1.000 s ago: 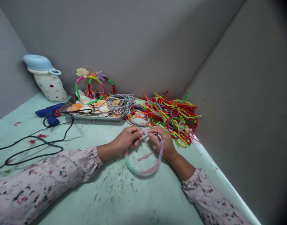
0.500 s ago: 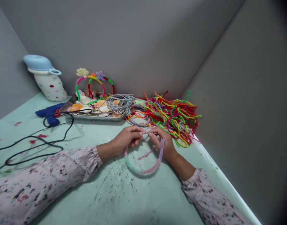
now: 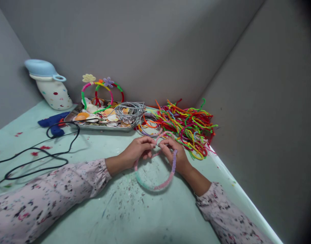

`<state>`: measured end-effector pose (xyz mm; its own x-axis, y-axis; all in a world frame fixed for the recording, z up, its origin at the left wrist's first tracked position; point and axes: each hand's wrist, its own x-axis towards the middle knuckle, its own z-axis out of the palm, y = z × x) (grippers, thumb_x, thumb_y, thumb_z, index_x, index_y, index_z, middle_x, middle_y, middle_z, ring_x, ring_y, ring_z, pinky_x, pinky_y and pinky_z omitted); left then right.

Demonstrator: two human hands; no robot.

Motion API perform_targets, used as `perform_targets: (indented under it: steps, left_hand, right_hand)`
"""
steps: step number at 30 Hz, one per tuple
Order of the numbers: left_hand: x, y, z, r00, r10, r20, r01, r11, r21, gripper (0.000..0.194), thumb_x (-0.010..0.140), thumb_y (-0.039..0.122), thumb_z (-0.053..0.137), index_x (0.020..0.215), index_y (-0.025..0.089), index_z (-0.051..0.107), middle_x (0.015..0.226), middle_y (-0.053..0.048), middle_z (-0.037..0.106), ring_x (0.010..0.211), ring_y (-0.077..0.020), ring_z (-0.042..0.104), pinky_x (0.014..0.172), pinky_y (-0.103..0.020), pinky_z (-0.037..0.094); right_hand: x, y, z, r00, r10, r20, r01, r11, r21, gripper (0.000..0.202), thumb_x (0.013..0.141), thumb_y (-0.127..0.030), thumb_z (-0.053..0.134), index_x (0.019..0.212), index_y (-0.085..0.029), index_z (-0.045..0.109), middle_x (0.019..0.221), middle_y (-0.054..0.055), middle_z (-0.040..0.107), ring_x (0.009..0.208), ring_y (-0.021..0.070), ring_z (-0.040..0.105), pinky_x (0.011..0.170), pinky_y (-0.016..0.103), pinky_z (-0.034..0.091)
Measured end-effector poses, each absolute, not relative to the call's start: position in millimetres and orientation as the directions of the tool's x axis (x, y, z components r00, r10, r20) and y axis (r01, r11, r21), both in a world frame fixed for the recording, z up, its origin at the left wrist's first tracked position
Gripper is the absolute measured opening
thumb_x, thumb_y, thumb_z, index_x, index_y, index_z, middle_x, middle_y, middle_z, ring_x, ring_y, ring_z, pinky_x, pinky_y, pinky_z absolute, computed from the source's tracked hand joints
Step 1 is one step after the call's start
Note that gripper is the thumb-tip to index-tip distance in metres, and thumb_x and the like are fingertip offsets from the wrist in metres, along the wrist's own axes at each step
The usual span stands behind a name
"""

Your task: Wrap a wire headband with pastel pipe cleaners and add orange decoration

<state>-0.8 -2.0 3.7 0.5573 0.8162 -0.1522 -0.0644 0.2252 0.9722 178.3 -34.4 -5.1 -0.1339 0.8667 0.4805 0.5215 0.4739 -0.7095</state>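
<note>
Between my two hands is a hoop (image 3: 159, 187) wrapped in fuzzy pipe cleaner, in pink, mint green and lilac sections, hanging toward me. My left hand (image 3: 135, 150) pinches its far side, the fingers closed near a short bare stretch. Close beside it, my right hand (image 3: 177, 155) pinches the same stretch, with the lilac section passing by the palm. A pink pipe cleaner (image 3: 165, 133) arches up behind the right fingers, and a bit of it shows inside the hoop. The fingertips partly hide where it meets the hoop.
A metal tray (image 3: 107, 128) holds shells, a coil of grey wire (image 3: 131, 111) and two colourful hoops with flowers. Right of it lies a heap of pipe cleaners (image 3: 188, 125). A blue glue gun (image 3: 55, 122) with a black cord (image 3: 40, 154) and a white bottle (image 3: 55, 93) are at left.
The pink pipe cleaner's loose length has swung from inside the hoop up into an arch beyond my right fingers. Both hands stay in nearly the same place, still pinching the hoop.
</note>
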Motion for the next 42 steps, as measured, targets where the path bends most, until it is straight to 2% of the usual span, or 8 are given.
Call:
perform_targets:
  steps: [11,26,34,42]
  left_hand:
    - [1.5,-7.2,6.1,0.486,0.867,-0.109,-0.015,0.133,0.991,0.020,0.074,0.030,0.060,0.087,0.015,0.058,0.053,0.003,0.053,0.042,-0.0053,0.042,0.041,-0.016,0.029]
    - [1.7,-8.3,8.3,0.482,0.872,-0.087,-0.057,0.130,0.990,0.011,0.073,0.021,0.059,0.080,0.015,0.053,0.051,0.004,0.053,0.042,-0.0060,0.046,0.041,-0.016,0.033]
    - [0.5,-8.6,9.1,0.465,0.884,-0.052,-0.055,0.088,0.995,0.011,0.073,0.023,0.059,0.080,0.016,0.054,0.052,0.004,0.052,0.043,-0.0063,0.045,0.041,-0.017,0.033]
    - [0.5,-6.1,7.1,0.436,0.899,-0.032,-0.031,0.051,0.998,0.015,0.072,0.025,0.060,0.084,0.016,0.057,0.053,0.004,0.052,0.041,-0.0059,0.044,0.039,-0.016,0.030]
  right_hand:
    - [177.7,-32.5,0.2,-0.165,0.871,0.463,0.524,0.475,-0.706,0.014,0.085,-0.026,0.051,0.087,-0.019,0.063,0.082,0.004,0.062,0.073,0.0159,0.057,0.063,0.026,0.045]
    - [177.2,-31.8,-4.8,-0.174,0.882,0.438,0.469,0.466,-0.751,0.017,0.085,-0.026,0.052,0.097,-0.018,0.062,0.096,0.007,0.063,0.075,0.0151,0.060,0.065,0.027,0.048]
    - [174.9,-31.1,-4.9,-0.147,0.878,0.455,0.475,0.466,-0.746,0.016,0.084,-0.027,0.054,0.094,-0.020,0.065,0.088,0.006,0.065,0.077,0.0165,0.060,0.064,0.027,0.047]
    - [172.4,-26.3,-9.5,-0.070,0.922,0.380,0.429,0.372,-0.823,0.017,0.081,-0.032,0.057,0.089,-0.020,0.067,0.081,0.005,0.066,0.068,0.0164,0.060,0.058,0.027,0.047]
